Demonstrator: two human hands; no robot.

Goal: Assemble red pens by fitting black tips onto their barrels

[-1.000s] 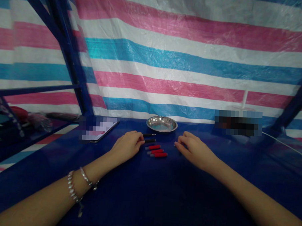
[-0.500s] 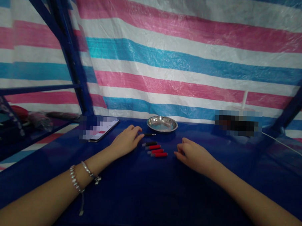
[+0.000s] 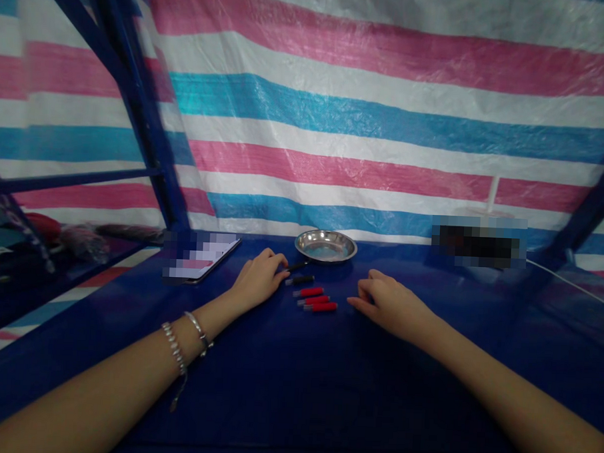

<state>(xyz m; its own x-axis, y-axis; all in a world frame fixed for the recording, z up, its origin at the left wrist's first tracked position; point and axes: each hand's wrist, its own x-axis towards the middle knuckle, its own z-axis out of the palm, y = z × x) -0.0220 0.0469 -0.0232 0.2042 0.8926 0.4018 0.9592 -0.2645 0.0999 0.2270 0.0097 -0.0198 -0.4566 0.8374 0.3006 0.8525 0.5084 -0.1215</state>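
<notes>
My left hand (image 3: 260,278) rests at the table's left middle, thumb and index finger pinched on a slim black pen (image 3: 298,266). Its pale tip points right, toward the rim of a shiny metal dish (image 3: 326,247). Just right of those fingertips lies a short black pen-like piece (image 3: 302,280) with a clear end. Nearer to me are three similar red pieces (image 3: 312,292), lying in a loose row. My right hand (image 3: 386,300) hovers or rests to the right of them, fingers loosely curled and thumb apart, with nothing visible in it.
A phone (image 3: 213,259) lies left of my left hand on the blue table (image 3: 295,386). At the back right stands a blurred dark object (image 3: 481,244) with a white cable. Blue metal posts (image 3: 166,180) and a striped plastic sheet (image 3: 360,142) border the far side.
The pen in my left hand has shifted, its tip now nearer the dish. My left hand moved slightly right. My right hand stays beside the red pieces.
</notes>
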